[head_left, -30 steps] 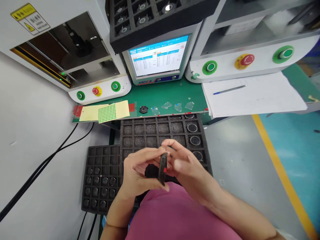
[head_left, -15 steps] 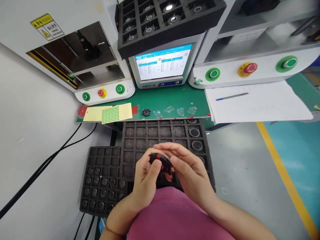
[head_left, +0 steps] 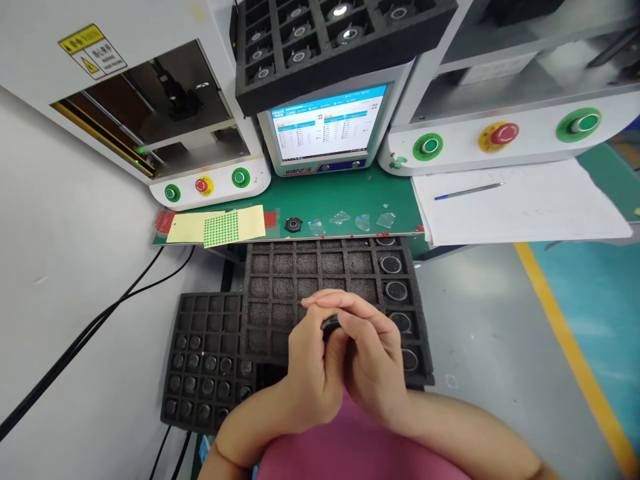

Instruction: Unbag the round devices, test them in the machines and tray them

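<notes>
Held close to my body is a round black watch case [head_left: 330, 325], mostly covered by my fingers so that only its dark edge shows. My left hand [head_left: 314, 367] is closed around it from the left, the thumb pressed along its near side. From the right, my right hand [head_left: 376, 357] wraps over it, fingers overlapping the left fingers and thumb at its edge. Just beyond the hands lies a black foam tray [head_left: 310, 263] with square compartments. Round watch cases [head_left: 391, 265] sit in its right-hand column.
A lower foam tray [head_left: 205, 321] at left holds several watch cases. On the green bench [head_left: 340, 193] lie another watch case [head_left: 293, 225], sticker sheets [head_left: 240, 223], clear film pieces [head_left: 340, 218] and papers with a pen [head_left: 469, 191]. Machines flank a monitor [head_left: 327, 127] beneath another foam tray [head_left: 345, 73].
My hands have come together and closed over the watch case. Its face and red strip, visible before, are now hidden. My left hand has moved slightly right.
</notes>
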`<state>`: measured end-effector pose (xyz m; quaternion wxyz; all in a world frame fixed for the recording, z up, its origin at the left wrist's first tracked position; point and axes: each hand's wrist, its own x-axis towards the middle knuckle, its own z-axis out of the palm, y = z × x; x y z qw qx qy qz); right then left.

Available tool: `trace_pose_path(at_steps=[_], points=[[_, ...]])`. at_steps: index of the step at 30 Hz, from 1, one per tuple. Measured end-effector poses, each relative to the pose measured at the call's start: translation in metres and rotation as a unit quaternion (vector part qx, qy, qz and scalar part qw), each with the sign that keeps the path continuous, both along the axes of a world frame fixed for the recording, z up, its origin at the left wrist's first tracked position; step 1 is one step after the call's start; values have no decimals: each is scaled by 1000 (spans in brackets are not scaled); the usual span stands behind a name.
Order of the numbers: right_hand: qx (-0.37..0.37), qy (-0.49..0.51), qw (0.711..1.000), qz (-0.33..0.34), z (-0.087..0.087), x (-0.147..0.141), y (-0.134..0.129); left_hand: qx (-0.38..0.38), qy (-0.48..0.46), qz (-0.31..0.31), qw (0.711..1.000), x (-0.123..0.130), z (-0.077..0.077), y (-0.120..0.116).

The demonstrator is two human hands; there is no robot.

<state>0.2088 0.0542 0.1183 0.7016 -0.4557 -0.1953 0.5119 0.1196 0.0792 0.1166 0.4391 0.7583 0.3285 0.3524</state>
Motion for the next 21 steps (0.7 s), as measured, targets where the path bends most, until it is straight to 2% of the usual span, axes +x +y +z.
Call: trace_pose_path(at_steps=[3, 5, 10, 16, 21], points=[[-15, 1, 1000, -18, 2, -1, -1, 44, 28, -11, 999, 2, 3, 1], [-14, 15, 1000, -8, 3, 0, -2, 36, 24, -15, 999, 2, 7, 2], [66, 16, 997, 20, 3, 4, -6, 0, -11, -33, 999, -1, 14, 5], [58, -21, 998, -23, 5, 1, -9, 6, -12, -42, 999, -2, -1, -3], [62, -59, 995, -43, 8, 2, -9, 78, 27, -24, 996, 1, -2, -5]])
